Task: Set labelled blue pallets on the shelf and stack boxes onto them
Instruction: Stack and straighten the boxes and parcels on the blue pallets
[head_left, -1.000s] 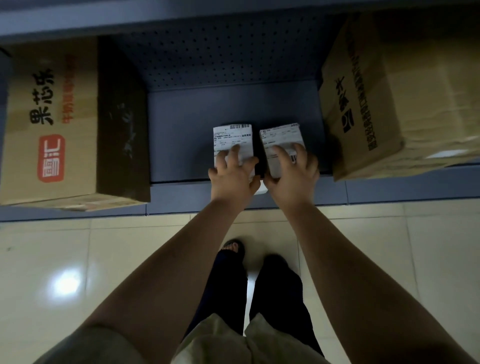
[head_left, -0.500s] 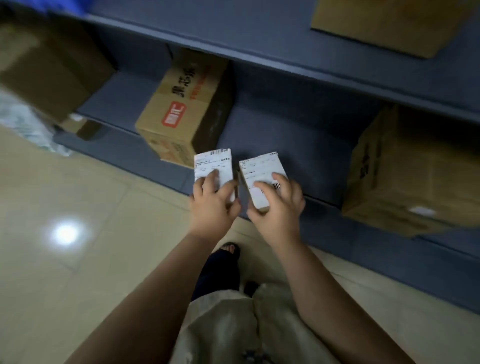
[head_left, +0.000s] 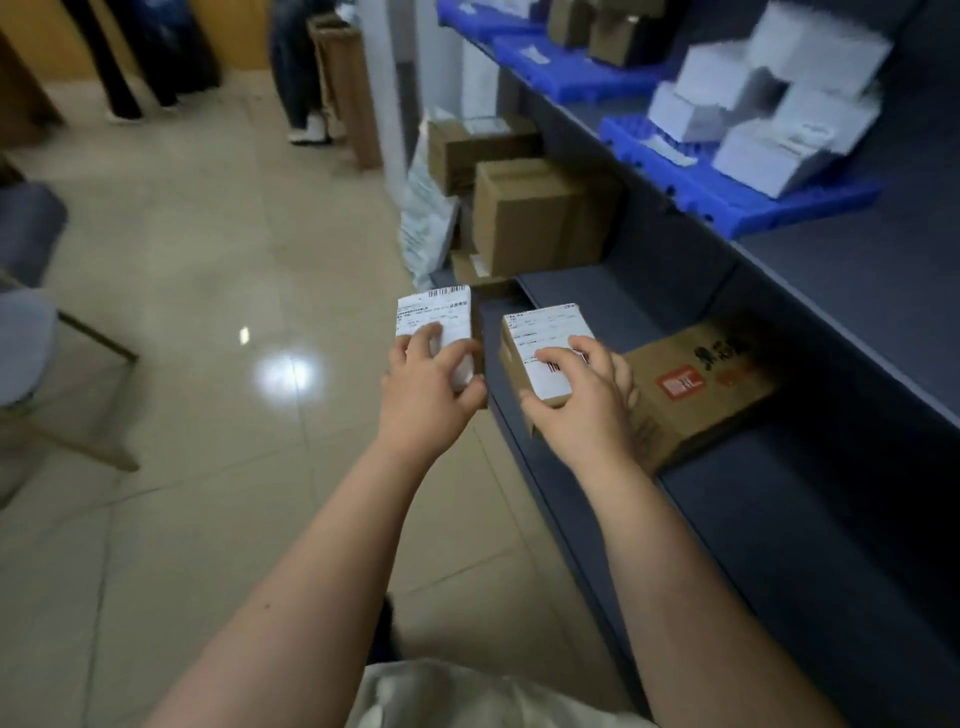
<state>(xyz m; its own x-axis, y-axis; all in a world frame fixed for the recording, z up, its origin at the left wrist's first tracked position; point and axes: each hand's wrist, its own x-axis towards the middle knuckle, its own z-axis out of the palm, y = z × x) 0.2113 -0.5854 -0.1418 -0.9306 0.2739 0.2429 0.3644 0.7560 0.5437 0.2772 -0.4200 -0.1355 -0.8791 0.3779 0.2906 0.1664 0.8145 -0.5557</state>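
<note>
So the view has swung a lot compared to a second ago: back then it was looking straight down into the bottom bay of the shelf (head_left: 810, 519), now it looks along the aisle with the shelf running up the right side. The left grip (head_left: 426, 389) is still wrapped around the left box (head_left: 436, 327), fingers curled over its white label and thumb on the near side. The right grip (head_left: 582, 400) is still clamped on the right box (head_left: 545, 343) the same way, with fingers across the barcode. The two small boxes were nearly touching before and there's a clearer gap between them now. They've also come out of the bay: the left one hangs over the floor (head_left: 208, 260) just off the shelf's front edge, and the right one sits above that edge. The red-logo carton (head_left: 717, 379) used to be off to the left of both hands; now it's just behind the right hand on the bottom level. New in view are the blue pallets on the upper level, the near pallet (head_left: 727, 187) loaded with white boxes (head_left: 779, 104) and a far pallet (head_left: 561, 73) beyond it with brown boxes on it, kinda blurry. There's also a stack of brown cartons (head_left: 540, 218) at the far end of the bottom level, and someone's legs (head_left: 301, 78) way down the aisle.
</note>
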